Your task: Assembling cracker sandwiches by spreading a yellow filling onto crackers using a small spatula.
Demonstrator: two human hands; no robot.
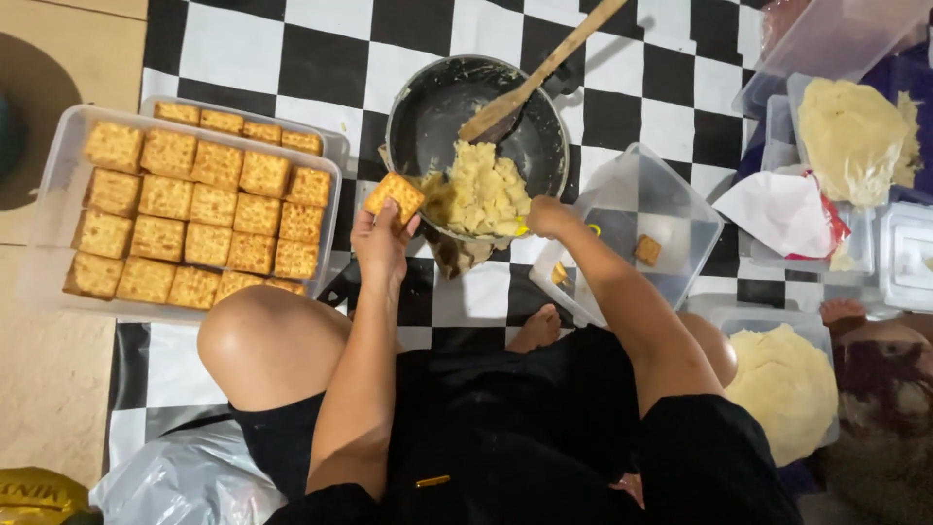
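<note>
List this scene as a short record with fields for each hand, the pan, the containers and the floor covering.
left hand: holds a square cracker beside the pan
right hand: at the pan's near rim, touching the yellow mash
pan: dark, round, wooden spatula resting inside
cracker tray: clear, packed with rows of crackers, to the person's left
clear tub: nearly empty, a few cracker pieces
mash tub: full, by the right knee
floor covering: black and white checks

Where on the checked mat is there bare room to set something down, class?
Bare squares lie above the dark round pan, between the clear tray of square crackers and the clear plastic boxes upper right. It is crowded between the pan, the near-empty clear tub and the knees.
</note>
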